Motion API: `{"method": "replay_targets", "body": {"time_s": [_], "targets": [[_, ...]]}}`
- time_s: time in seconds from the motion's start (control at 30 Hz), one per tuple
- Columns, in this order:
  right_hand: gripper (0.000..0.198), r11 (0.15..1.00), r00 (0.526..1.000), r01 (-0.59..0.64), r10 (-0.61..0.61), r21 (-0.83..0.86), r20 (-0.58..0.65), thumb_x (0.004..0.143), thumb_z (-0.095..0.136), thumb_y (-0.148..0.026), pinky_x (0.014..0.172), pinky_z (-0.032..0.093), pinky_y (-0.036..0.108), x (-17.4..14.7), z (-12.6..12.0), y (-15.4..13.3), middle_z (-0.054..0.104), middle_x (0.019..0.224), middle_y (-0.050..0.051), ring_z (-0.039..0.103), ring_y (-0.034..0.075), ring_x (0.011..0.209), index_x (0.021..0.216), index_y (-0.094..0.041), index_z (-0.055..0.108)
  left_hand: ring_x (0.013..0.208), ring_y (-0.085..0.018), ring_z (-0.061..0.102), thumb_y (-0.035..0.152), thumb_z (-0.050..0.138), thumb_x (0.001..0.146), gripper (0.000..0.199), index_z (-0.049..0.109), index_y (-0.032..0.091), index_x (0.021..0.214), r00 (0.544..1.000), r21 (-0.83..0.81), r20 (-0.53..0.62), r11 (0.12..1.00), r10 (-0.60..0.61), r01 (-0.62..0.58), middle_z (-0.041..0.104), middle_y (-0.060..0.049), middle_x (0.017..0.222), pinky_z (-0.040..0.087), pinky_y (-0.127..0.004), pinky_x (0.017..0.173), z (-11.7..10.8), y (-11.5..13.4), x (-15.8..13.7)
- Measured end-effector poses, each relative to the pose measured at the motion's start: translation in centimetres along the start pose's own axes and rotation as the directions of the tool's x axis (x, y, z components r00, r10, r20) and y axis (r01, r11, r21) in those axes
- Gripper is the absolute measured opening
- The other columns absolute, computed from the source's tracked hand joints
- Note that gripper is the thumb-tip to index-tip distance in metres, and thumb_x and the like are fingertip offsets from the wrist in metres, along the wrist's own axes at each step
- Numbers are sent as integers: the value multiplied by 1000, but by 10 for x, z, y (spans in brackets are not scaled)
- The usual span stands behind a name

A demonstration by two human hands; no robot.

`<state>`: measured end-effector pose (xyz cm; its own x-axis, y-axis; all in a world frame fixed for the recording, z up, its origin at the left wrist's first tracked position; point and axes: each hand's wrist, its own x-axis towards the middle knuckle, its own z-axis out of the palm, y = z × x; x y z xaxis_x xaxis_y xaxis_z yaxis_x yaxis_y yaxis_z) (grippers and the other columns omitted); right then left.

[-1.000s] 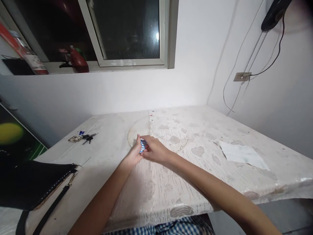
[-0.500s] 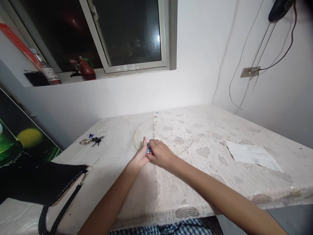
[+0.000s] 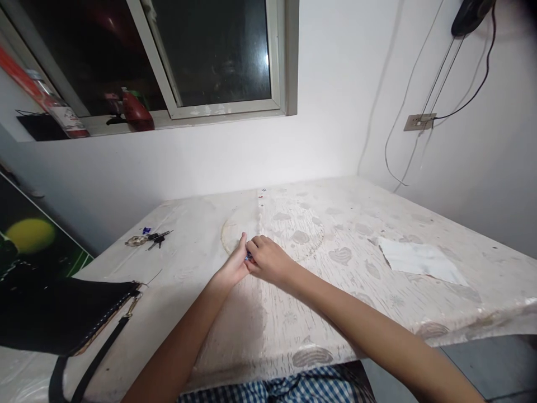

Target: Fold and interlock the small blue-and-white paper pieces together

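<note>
My left hand (image 3: 234,264) and my right hand (image 3: 269,258) meet above the middle of the table. Between them is a small blue-and-white item (image 3: 249,256), mostly covered by my fingers, so its kind cannot be made out. The left hand lies beneath and beside it, thumb pointing up. My right fingers curl over it from the right. Under the hands a patterned plastic tablecloth (image 3: 293,313) covers the table, with a faint ring-shaped mark around that spot.
Keys on a ring (image 3: 157,239) lie at the left, beside a small blue scrap (image 3: 146,230). A black bag with a strap (image 3: 62,313) rests at the near left. On the right is a white cloth or paper (image 3: 419,260). Bottles stand on the windowsill (image 3: 180,120).
The view has shifted slightly, moving everything a little left. My right fingers have closed further over the blue-and-white item, and less of it shows now.
</note>
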<state>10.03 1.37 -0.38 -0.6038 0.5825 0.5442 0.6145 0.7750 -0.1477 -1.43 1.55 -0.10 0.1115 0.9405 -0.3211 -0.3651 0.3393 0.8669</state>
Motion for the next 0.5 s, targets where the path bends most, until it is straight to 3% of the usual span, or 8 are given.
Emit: {"method": "replay_targets", "body": {"time_s": [0.07,0.13,0.17,0.23,0.3,0.33,0.4,0.5], "targets": [[15,992,1000,-4,6,123,-12,77,49,-22,74,41,36,-1,-2,2,53,87,11,48,22,84,88,-13,50,50,-10,45,59,43,78,45,51,16,69,999,16,-55,1000,5,-4,46,1,55,36,-22,48,0,0,0],[21,921,998,-55,52,386,17,74,55,-24,72,43,36,-1,-4,5,52,85,7,50,20,83,90,-16,46,45,-9,43,59,42,79,45,51,16,67,995,29,-91,999,37,-35,44,2,51,34,-21,44,0,0,2],[25,831,994,-107,101,546,41,73,56,-27,69,45,34,-1,-4,7,52,84,4,52,18,79,92,-18,43,42,-9,41,58,40,80,45,52,16,69,994,40,-89,998,60,-57,43,2,49,33,-21,43,1,-1,2],[28,556,968,-216,230,803,102,76,54,-32,60,48,31,0,-2,11,52,84,0,55,14,70,96,-22,36,35,-7,36,58,37,81,46,55,15,79,992,84,-57,991,114,-109,45,2,49,31,-21,38,3,-1,2],[28,291,930,-270,327,918,169,76,52,-30,50,49,28,2,3,13,51,89,-1,56,11,59,96,-24,32,30,-6,30,57,34,82,47,56,16,91,985,145,-29,975,172,-166,46,3,49,28,-21,33,7,-2,1],[29,200,916,-282,348,938,201,75,52,-28,45,49,28,3,5,13,50,92,-2,56,10,54,95,-25,31,28,-6,28,57,34,82,48,56,16,95,981,175,-24,967,194,-187,46,3,49,26,-20,31,9,-3,1],[35,84,910,-296,326,951,254,69,54,-22,38,47,28,4,6,13,49,96,-2,55,9,47,95,-26,32,27,-6,29,56,35,83,48,56,16,99,975,208,0,954,222,-218,47,3,49,25,-20,29,13,-3,-1],[38,3,904,-289,331,957,272,64,52,-16,32,43,24,7,-2,14,50,92,-3,51,7,38,96,-26,33,30,-9,38,53,36,83,46,57,15,97,970,182,105,955,217,-233,51,0,53,36,-24,34,15,0,-4]]}}
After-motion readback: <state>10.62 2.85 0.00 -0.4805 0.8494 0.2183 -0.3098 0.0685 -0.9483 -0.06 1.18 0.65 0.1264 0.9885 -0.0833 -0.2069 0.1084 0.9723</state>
